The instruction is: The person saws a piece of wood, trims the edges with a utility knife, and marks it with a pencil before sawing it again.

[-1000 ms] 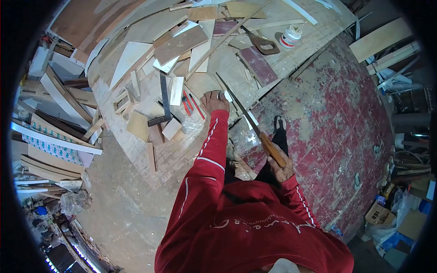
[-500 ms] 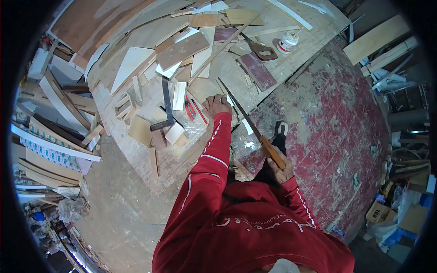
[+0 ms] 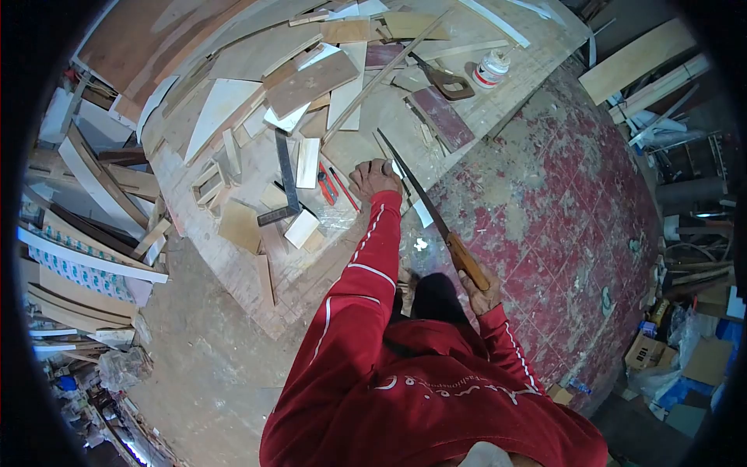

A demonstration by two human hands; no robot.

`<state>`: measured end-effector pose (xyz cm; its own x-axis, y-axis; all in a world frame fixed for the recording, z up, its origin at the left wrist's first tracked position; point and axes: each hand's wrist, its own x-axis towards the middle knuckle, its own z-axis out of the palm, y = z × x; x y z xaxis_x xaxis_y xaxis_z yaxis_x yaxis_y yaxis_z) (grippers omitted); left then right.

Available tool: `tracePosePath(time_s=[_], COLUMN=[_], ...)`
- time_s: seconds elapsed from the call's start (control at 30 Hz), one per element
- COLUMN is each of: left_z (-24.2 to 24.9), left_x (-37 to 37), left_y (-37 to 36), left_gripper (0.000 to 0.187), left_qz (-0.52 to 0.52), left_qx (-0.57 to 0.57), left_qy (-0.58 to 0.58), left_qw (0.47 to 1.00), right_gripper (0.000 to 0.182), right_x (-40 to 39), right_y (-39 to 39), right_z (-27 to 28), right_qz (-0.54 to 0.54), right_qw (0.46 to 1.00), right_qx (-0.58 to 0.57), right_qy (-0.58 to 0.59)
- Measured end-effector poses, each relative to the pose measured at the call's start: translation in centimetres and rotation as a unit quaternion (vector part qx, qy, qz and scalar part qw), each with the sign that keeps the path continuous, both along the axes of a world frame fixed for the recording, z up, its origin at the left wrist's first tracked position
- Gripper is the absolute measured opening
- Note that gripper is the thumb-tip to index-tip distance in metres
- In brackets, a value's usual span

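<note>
Many offcuts and boards [image 3: 93, 175] were stacked at the far left, beside a dusty concrete floor [image 3: 202, 350]. Next came the bench [image 3: 233, 265], a pale wooden top littered with plywood scraps; a steel try square [image 3: 285, 183] lay on it, with red pencils [image 3: 325, 183] just to its right. The left hand [image 3: 374, 178] pressed flat, fingers closed down, on a small pale wood piece [image 3: 393, 167] near the bench's edge. A handsaw [image 3: 424, 206] crossed just beside that hand, its blade lying against the piece and its wooden handle clamped in the right hand [image 3: 482, 288], which hung off the bench over the floor. Both arms wore red sleeves with white stripes. Farther up the bench lay a second saw's handle [image 3: 450, 82] and a white glue tub [image 3: 492, 68] with a red band. To the right spread worn red floor tiles [image 3: 568, 210], patched with pale dust, and beyond them planks, cardboard boxes and clutter along the wall.

Compared with a second before, the saw had been drawn back toward the body: the right hand sat lower and the blade tip lay nearer the left hand. The left hand had stayed on the piece. The dark shoe seen earlier by the saw handle was no longer visible.

White script ran across the red shirt's chest, too distorted to read; the tub's label was too small to read.
</note>
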<state>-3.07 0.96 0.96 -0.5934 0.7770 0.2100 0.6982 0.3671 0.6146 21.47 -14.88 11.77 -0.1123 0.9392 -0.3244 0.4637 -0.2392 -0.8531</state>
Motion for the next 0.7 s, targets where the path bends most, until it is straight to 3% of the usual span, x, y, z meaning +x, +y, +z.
tracePosePath(time_s=[0.2,0.47,0.7], left_z=[-0.6,-1.3,-1.2], left_x=[0.5,0.8,2.8], left_y=[0.7,1.0,1.1], left_gripper=[0.012,0.009,0.007], left_qz=[0.032,0.018,0.033], left_qx=[0.037,0.044,0.055], left_qy=[0.063,0.050,0.033], left_qw=[0.997,0.998,0.997], right_gripper=[0.044,0.047,0.044], right_x=[-0.3,0.0,2.1], right_y=[-0.2,-0.1,-0.8], right_z=[-0.4,-0.2,-1.4], right_qz=[-0.004,0.007,-0.007], right_qw=[0.998,0.997,0.989], right_qx=[0.041,0.050,0.130], right_qy=[0.045,0.065,0.065])
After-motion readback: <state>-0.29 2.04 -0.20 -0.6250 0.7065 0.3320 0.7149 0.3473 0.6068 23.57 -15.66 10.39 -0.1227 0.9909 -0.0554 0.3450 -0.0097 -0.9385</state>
